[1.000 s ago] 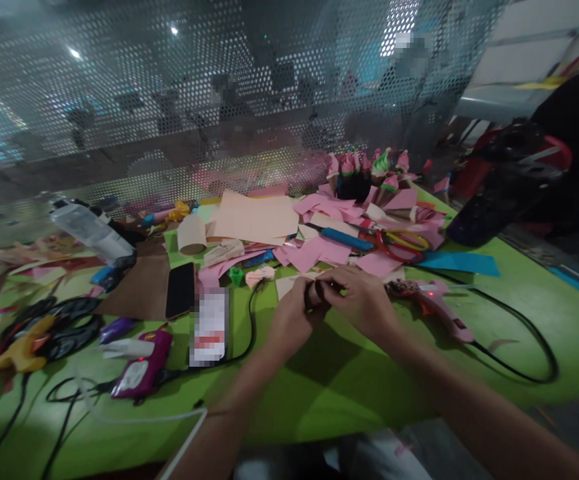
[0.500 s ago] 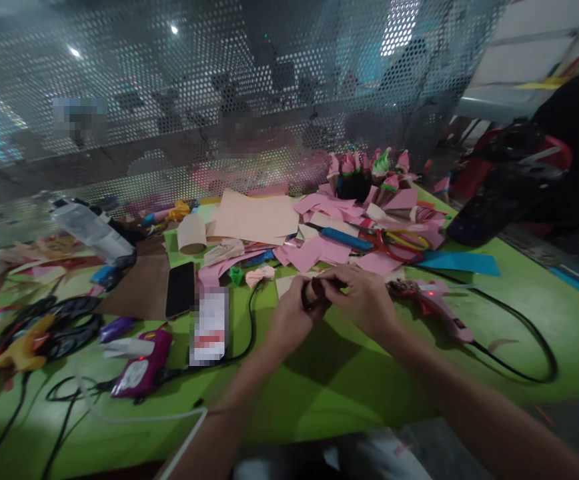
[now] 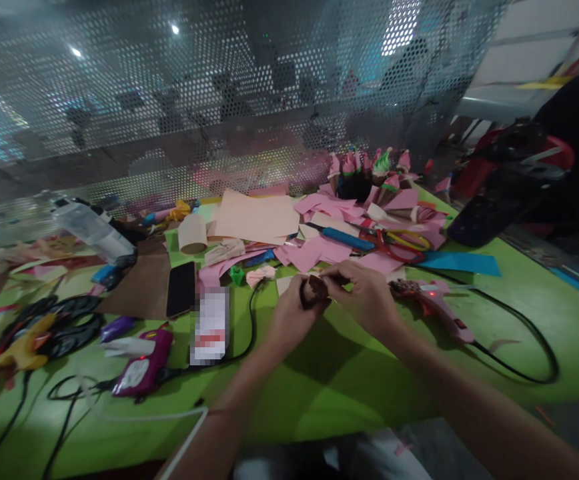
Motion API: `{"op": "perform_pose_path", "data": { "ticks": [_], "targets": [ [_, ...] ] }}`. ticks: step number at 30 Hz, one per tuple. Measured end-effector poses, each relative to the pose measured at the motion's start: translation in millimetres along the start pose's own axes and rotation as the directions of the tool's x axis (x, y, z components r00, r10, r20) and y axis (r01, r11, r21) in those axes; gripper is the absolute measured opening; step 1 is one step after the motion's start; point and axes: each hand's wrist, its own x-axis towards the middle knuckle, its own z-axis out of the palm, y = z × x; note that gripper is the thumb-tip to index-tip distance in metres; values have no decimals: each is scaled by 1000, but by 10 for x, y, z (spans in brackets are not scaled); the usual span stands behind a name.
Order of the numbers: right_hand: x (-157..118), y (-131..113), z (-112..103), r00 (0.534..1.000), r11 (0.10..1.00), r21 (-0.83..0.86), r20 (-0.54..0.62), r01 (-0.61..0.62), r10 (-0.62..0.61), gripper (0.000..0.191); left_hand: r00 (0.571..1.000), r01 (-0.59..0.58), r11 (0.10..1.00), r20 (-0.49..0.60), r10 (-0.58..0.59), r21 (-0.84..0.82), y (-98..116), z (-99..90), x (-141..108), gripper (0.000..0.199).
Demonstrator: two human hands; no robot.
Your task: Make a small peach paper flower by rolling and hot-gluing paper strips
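- Pink-topped cones [image 3: 334, 165] are crowding a dark holder [image 3: 355, 189]; a clear bottle [image 3: 92, 230] is leaning, contents unclear.
- One brown curled piece [image 3: 314, 288] is sitting inside the left hand [image 3: 291, 312], fingers wrapping it snugly.
- The right hand [image 3: 362, 293] is touching its edge; pinching or not, I can't tell.
- One pink glue gun [image 3: 442, 307] is lying nearby.

Left of the glue gun [image 3: 442, 310], the left hand [image 3: 294, 310] curls closed; the right hand [image 3: 364, 297] bends its fingers toward it, forearms [image 3: 247, 383] slanting inward.
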Motion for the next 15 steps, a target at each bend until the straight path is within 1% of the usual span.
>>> {"op": "perform_pose_path", "data": {
  "ticks": [9,12,15],
  "targets": [
    [5,12,0,1000,1000,11,-21,7,-7,16,999,0,1000,-32,0,-1,35,-11,-3,23],
    [5,16,-10,1000,1000,20,-1,-3,3,16,1000,-6,1000,-29,6,18,24,-18,-3,23],
    [10,13,-32,999,998,63,40,-24,22,17,999,-27,997,-35,30,75,14,-27,-1,22]
  ]
}}
